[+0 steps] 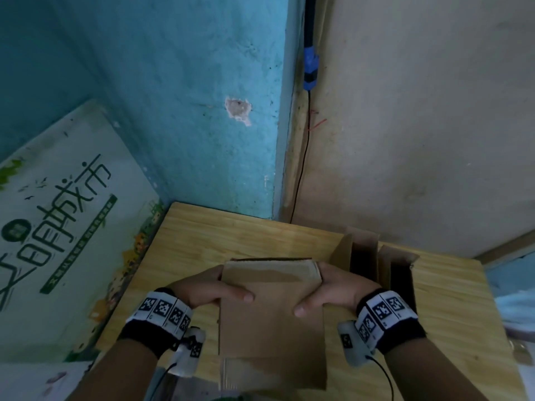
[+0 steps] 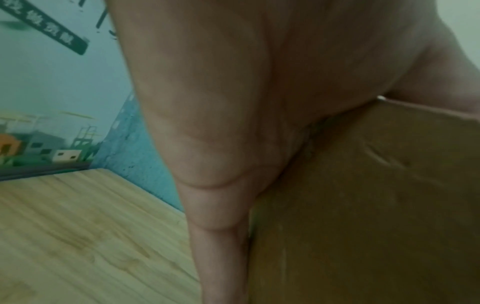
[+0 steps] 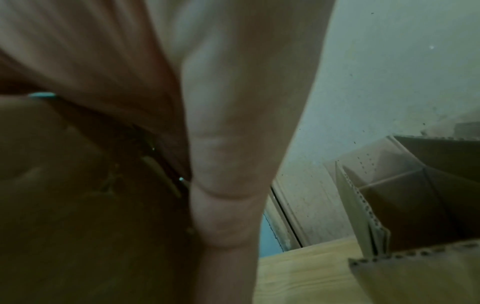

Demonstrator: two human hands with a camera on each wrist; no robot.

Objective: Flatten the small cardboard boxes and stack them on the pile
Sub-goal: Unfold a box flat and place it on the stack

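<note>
Head view: both hands clamp flattened box (image 1: 272, 314).
Left hand (image 1: 202, 287), right hand (image 1: 335, 290) pinch side edges; light, stiff, probably springy beyond grip.

Two hands, the left hand (image 1: 202, 287) and the right hand (image 1: 335, 290), one flat box (image 1: 272, 322) at 6 o'clock, two open boxes (image 1: 385, 264) at 3 o'clock (standing side by side), one table (image 1: 220, 238), one poster (image 1: 58, 215) at 9 o'clock
</note>
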